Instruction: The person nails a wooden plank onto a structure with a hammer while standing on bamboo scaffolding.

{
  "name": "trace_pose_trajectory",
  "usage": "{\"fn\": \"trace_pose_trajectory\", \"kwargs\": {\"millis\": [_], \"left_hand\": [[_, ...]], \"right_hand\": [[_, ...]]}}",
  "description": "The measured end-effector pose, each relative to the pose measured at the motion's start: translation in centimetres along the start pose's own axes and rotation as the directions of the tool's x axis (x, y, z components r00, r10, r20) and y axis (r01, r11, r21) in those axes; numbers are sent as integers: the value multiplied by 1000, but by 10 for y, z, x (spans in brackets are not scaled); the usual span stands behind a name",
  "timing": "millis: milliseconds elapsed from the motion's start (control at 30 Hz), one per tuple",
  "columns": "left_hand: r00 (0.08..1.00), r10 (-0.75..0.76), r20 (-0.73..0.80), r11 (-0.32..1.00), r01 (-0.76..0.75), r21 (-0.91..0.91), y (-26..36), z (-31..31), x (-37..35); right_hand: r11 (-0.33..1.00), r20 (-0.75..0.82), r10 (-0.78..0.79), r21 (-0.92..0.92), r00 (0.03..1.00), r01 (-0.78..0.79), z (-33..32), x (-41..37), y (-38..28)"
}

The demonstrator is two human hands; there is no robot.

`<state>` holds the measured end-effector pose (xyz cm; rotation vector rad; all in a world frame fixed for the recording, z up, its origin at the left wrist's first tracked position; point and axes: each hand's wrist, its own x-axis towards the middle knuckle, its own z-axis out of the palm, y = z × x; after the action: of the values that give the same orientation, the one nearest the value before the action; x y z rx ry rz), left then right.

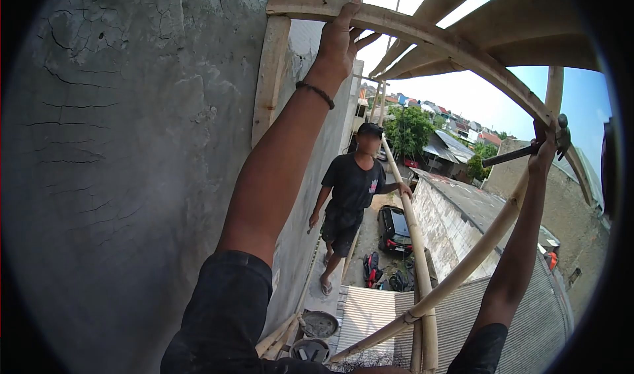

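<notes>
Overhead, my left hand (338, 47) grips a wooden beam (422, 29), with one digit over its edge and the other fingers behind. The beam looks curved in this wide view. Its left end meets an upright wooden board (269, 83) against the grey wall. My right hand (545, 148) is raised at the far right, closed around a hammer (512, 156). The hammer's handle points left and its head is at the right, close to the beam's right end and a bamboo pole (518, 196). Part of the right hand's grip is hidden.
A cracked plastered wall (132, 143) rises at left. A person (356, 182) stands on a narrow walkway, one hand on a bamboo rail (406, 222). Two buckets (319, 324) sit below me. Corrugated roofing (376, 314) and a parked car (396, 229) lie far down. Planks (528, 27) hang overhead.
</notes>
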<state>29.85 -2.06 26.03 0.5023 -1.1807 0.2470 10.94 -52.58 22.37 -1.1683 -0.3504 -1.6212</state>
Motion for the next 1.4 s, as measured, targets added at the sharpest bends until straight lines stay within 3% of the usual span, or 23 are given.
{"fn": "trace_pose_trajectory", "kwargs": {"millis": [633, 767, 1100, 1167, 1267, 1400], "left_hand": [[999, 35, 18, 999, -35, 31, -4, -1, -1], [1000, 2, -7, 999, -2, 38, -2, 2, -5], [999, -6, -47, 1000, 7, 17, -1, 5, -2], [999, 5, -39, 1000, -4, 31, -3, 4, -2], [999, 22, -45, 1000, -21, 15, -5, 2, -1], [998, 53, -34, 996, -51, 71, -5, 1, 0]], "right_hand": [[999, -148, 33, 35, 988, -28, 33, -38, -30], [997, -80, 72, 7, 994, -72, 19, -25, -17], [997, -135, 23, 72, 991, -13, 37, -51, -39], [992, -73, 71, 108, 995, -63, 33, -49, -38], [996, -143, 85, 49, 986, -78, 29, -40, -25], [996, -95, 68, 70, 993, -61, 27, -42, -23]]}}
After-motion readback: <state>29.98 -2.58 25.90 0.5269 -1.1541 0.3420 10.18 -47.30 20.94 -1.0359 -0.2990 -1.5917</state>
